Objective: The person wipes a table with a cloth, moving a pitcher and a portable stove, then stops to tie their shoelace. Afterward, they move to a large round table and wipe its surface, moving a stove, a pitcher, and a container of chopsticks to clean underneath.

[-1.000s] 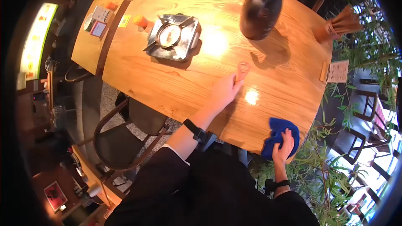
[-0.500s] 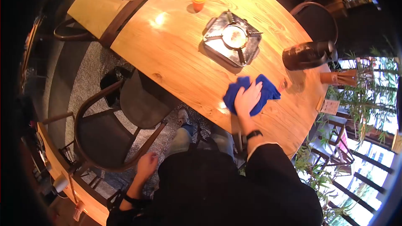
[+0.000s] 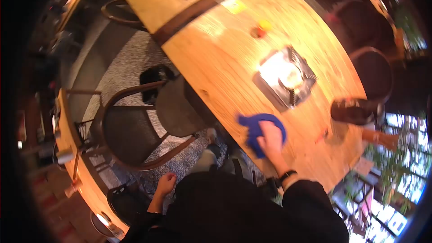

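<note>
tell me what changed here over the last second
The left hand came off the table and now hangs curled by the person's side. The right hand kept the blue cloth, swept it from the near edge towards the burner, then back to the near edge. The burner, dark jug and orange cup kept their places; only the view swung.
</note>
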`<state>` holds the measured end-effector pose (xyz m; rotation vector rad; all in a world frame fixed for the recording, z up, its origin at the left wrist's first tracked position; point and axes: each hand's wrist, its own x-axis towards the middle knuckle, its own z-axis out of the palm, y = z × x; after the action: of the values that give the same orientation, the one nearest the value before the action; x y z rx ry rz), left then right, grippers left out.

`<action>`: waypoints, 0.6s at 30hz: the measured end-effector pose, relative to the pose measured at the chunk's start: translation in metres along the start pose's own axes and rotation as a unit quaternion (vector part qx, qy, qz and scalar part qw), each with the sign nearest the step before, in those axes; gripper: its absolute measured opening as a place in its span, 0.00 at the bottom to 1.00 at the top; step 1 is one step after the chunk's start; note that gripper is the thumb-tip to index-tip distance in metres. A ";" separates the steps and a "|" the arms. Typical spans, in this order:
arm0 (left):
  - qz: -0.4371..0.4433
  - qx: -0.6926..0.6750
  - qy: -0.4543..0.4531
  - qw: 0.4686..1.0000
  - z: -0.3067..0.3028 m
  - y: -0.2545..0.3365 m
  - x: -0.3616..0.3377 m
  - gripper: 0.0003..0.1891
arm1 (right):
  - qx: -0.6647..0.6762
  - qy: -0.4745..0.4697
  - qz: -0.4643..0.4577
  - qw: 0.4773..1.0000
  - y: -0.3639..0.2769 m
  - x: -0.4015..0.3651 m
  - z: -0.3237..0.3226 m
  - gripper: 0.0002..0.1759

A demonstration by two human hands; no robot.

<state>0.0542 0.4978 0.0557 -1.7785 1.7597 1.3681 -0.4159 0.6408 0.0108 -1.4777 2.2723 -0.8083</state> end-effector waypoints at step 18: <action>-0.050 -0.356 0.288 0.888 -0.021 -0.211 -0.088 0.13 | 0.547 -0.286 0.179 0.766 -0.210 0.147 0.144 0.14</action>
<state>0.2677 0.5809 0.0492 -2.8698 1.4397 1.7003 -0.2467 0.4017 0.0313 -0.5584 1.1245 -1.0667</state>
